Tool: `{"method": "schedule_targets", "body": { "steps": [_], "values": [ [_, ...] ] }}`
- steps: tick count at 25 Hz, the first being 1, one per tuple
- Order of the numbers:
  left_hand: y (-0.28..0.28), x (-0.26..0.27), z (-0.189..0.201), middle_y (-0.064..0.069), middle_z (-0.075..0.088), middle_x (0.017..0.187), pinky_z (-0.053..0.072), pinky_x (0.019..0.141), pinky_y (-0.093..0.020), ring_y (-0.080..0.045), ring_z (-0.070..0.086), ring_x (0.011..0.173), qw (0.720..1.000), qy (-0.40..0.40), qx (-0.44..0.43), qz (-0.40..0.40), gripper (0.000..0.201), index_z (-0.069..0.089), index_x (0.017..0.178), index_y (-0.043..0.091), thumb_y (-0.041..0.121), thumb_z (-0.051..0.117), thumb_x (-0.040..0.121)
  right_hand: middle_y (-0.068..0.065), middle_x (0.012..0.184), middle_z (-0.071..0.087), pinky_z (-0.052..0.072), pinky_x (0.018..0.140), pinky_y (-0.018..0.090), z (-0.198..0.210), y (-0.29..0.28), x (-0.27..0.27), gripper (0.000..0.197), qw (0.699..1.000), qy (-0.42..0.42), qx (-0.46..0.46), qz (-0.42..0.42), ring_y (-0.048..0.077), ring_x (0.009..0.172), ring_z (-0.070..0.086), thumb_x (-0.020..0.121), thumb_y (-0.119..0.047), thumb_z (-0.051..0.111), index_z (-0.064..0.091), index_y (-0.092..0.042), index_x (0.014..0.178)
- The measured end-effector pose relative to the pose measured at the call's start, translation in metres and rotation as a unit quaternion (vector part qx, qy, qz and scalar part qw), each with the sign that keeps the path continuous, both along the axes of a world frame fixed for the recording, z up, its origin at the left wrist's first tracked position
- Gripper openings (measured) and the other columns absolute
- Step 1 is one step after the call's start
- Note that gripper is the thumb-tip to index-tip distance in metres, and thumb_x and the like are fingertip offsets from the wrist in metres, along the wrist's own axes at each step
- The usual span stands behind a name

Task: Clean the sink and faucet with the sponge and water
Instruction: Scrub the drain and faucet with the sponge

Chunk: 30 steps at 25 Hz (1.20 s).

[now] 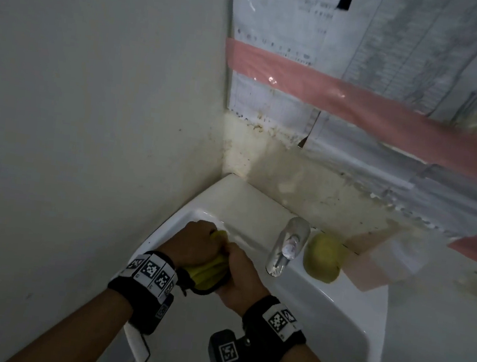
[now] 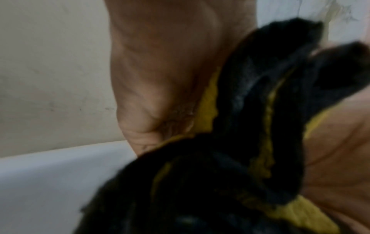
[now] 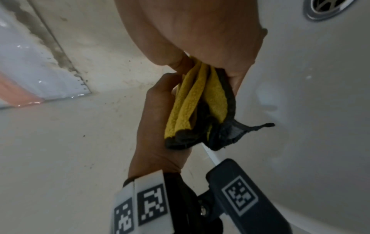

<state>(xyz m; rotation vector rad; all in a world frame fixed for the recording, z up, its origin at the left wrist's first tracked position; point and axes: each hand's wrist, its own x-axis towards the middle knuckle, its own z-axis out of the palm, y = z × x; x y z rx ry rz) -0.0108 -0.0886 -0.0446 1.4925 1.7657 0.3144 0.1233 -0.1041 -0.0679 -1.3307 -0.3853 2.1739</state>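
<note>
Over the white sink (image 1: 336, 307), both hands wring a bunched yellow cloth (image 1: 208, 270) with dark edging. My left hand (image 1: 196, 245) grips its far end and my right hand (image 1: 240, 274) grips its near end. The right wrist view shows the folded cloth (image 3: 196, 107) squeezed between my right hand (image 3: 200, 31) and left hand (image 3: 160, 118), above the basin (image 3: 310, 110) and near the drain (image 3: 328, 7). The left wrist view is filled by the cloth (image 2: 250, 126) against my left palm (image 2: 160, 71). The chrome faucet (image 1: 286, 247) stands right of the hands. A yellow-green sponge (image 1: 324, 257) lies on the ledge beside it.
The sink sits in a corner, with a plain wall (image 1: 90, 102) close on the left. A stained back wall carries plastic sheeting and pink tape (image 1: 361, 102). A pale pink sheet (image 1: 371, 266) lies on the ledge right of the sponge.
</note>
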Motion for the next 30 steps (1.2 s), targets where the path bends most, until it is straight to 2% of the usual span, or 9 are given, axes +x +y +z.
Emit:
{"method": "schedule_targets", "body": {
  "steps": [4, 7, 13, 15, 17, 20, 23, 26, 30],
  "values": [
    [0.017, -0.005, -0.027, 0.003, 0.064, 0.084, 0.043, 0.067, -0.026, -0.009, 0.06, 0.077, 0.998, 0.032, -0.022, -0.05, 0.032, 0.059, 0.079, 0.021, 0.043, 0.048, 0.098, 0.019, 0.121, 0.071, 0.061, 0.082, 0.042, -0.037, 0.008, -0.002, 0.038, 0.999, 0.033, -0.005, -0.001, 0.037, 0.116, 0.067, 0.104, -0.029, 0.049, 0.065, -0.006, 0.13],
    [0.032, -0.007, -0.046, 0.001, 0.064, 0.093, 0.045, 0.071, -0.027, -0.011, 0.062, 0.084, 0.994, 0.072, -0.015, -0.087, 0.026, 0.057, 0.081, 0.027, 0.045, 0.047, 0.096, 0.018, 0.117, 0.073, 0.061, 0.079, 0.04, -0.055, 0.014, -0.004, 0.036, 1.0, 0.029, 0.01, 0.002, 0.035, 0.112, 0.069, 0.105, -0.03, 0.049, 0.066, -0.008, 0.128],
    [0.038, -0.008, -0.065, -0.001, 0.062, 0.077, 0.043, 0.064, -0.025, -0.011, 0.055, 0.067, 0.988, 0.115, 0.021, -0.1, 0.036, 0.059, 0.072, 0.015, 0.037, 0.052, 0.099, 0.019, 0.117, 0.072, 0.059, 0.085, 0.044, -0.079, 0.024, 0.0, 0.034, 0.997, 0.028, 0.061, 0.026, 0.035, 0.103, 0.069, 0.106, -0.027, 0.049, 0.069, -0.004, 0.122],
    [0.03, -0.013, -0.063, 0.001, 0.063, 0.081, 0.044, 0.066, -0.026, -0.01, 0.056, 0.07, 0.988, 0.119, 0.043, -0.092, 0.033, 0.059, 0.074, 0.019, 0.037, 0.052, 0.1, 0.017, 0.11, 0.073, 0.061, 0.074, 0.04, -0.083, 0.021, -0.001, 0.034, 0.995, 0.035, 0.083, 0.036, 0.03, 0.091, 0.07, 0.105, -0.022, 0.048, 0.067, -0.001, 0.124],
    [0.019, -0.017, -0.054, 0.001, 0.068, 0.098, 0.05, 0.075, -0.03, -0.011, 0.061, 0.084, 0.99, 0.094, 0.086, -0.063, 0.024, 0.064, 0.094, 0.018, 0.04, 0.054, 0.099, 0.018, 0.108, 0.071, 0.06, 0.062, 0.034, -0.083, 0.019, -0.002, 0.035, 0.993, 0.04, 0.104, 0.027, 0.028, 0.085, 0.07, 0.105, -0.019, 0.046, 0.065, 0.0, 0.128],
    [-0.008, -0.015, -0.037, 0.002, 0.064, 0.11, 0.051, 0.082, -0.034, -0.015, 0.063, 0.098, 0.994, 0.035, 0.101, -0.013, 0.04, 0.055, 0.116, 0.02, 0.055, 0.055, 0.097, 0.02, 0.106, 0.071, 0.062, 0.067, 0.039, -0.076, 0.013, 0.001, 0.034, 0.991, 0.031, 0.131, -0.014, 0.029, 0.083, 0.07, 0.104, -0.013, 0.043, 0.064, 0.001, 0.127],
    [-0.03, -0.004, -0.017, 0.003, 0.063, 0.114, 0.052, 0.08, -0.031, -0.012, 0.064, 0.098, 0.994, 0.046, 0.094, -0.04, 0.053, 0.05, 0.122, 0.025, 0.069, 0.048, 0.094, 0.018, 0.091, 0.071, 0.062, 0.064, 0.039, -0.057, 0.001, 0.01, 0.033, 0.986, 0.029, 0.159, -0.025, 0.028, 0.073, 0.07, 0.102, -0.008, 0.038, 0.063, 0.002, 0.121],
    [-0.06, 0.006, 0.002, 0.001, 0.064, 0.117, 0.051, 0.08, -0.029, -0.012, 0.065, 0.099, 0.991, 0.048, 0.114, -0.055, 0.058, 0.047, 0.129, 0.024, 0.071, 0.046, 0.094, 0.018, 0.089, 0.072, 0.06, 0.058, 0.035, -0.035, -0.019, 0.021, 0.03, 0.982, 0.031, 0.182, -0.028, 0.028, 0.071, 0.072, 0.103, -0.008, 0.04, 0.065, 0.001, 0.118],
    [-0.101, 0.014, 0.015, -0.011, 0.071, 0.108, 0.061, 0.084, -0.044, -0.03, 0.077, 0.078, 0.993, -0.077, 0.085, -0.032, 0.058, 0.039, 0.13, 0.021, 0.066, 0.051, 0.095, 0.018, 0.087, 0.07, 0.061, 0.063, 0.035, -0.014, -0.044, 0.034, 0.03, 0.973, 0.039, 0.225, -0.037, 0.026, 0.068, 0.069, 0.099, -0.004, 0.041, 0.071, -0.001, 0.099]
  ]
}}
